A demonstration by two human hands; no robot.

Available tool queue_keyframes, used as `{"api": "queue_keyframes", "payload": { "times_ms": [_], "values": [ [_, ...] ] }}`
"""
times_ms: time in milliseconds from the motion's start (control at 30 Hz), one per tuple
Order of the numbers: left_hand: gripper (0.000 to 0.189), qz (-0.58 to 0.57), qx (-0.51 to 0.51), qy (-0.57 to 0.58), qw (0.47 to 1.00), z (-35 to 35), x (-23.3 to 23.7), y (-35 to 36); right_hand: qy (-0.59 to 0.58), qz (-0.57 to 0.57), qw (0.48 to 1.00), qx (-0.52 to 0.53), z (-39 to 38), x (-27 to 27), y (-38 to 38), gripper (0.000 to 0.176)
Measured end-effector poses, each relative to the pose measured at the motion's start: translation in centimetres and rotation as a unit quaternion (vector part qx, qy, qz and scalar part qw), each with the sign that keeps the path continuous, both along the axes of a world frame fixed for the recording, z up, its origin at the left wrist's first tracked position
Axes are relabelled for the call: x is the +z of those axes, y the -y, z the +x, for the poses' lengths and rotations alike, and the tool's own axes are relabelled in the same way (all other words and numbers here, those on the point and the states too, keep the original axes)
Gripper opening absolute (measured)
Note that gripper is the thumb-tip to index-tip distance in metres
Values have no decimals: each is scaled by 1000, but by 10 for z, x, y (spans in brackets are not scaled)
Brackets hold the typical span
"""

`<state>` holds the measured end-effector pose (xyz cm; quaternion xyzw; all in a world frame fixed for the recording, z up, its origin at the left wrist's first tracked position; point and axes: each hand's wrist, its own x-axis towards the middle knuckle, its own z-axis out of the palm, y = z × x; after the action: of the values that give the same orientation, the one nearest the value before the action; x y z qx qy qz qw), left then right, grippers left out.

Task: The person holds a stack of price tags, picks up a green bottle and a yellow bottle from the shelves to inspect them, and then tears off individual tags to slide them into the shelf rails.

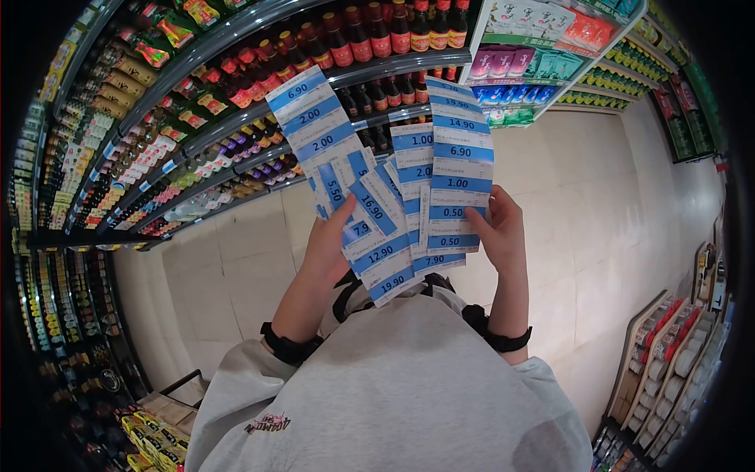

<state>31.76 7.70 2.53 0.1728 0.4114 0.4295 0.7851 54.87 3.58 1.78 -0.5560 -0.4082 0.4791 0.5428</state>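
Before my body I hold a fanned bunch of blue-and-white paper price labels. My left hand (pixel 326 240) is closed on the left part, with its thumb on top of strips of price labels (pixel 381 256) reading 12.90 and 19.90. A longer strip sticks up behind them, with 6.90 and 2.00 on it. My right hand (pixel 499 228) grips the right-hand strip of price labels (pixel 462 149), thumb near the 0.50 line. More strips overlap between the two hands, partly hidden. The fingers behind the paper are mostly out of sight.
Curved shelves of bottles (pixel 338 43) run along the front and left. A white rack of colourful packets (pixel 511 59) stands front right. Shelves of white bowls or dishes (pixel 668 385) are at lower right. Pale floor tiles (pixel 586 212) lie below my hands.
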Motion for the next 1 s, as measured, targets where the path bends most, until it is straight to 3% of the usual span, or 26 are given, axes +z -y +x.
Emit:
{"api": "queue_keyframes", "payload": {
  "times_ms": [333,600,900,967,1000],
  "values": [
    [40,-9,-17,-9,1000,2,-1,0,-5,-24,1000,20,5,-7,4,25],
    [39,-3,-54,33,998,9,-4,4,-103,-23,991,79,-11,-8,1,33],
    [41,38,-135,-43,989,10,-7,8,-116,-41,987,100,-21,-6,1,34],
    [44,-52,-86,72,992,8,-1,7,-117,-56,988,79,-14,-6,1,34],
    [44,-51,-86,72,992,8,-1,7,-117,-48,991,46,-9,-5,2,34]
  ]
}}
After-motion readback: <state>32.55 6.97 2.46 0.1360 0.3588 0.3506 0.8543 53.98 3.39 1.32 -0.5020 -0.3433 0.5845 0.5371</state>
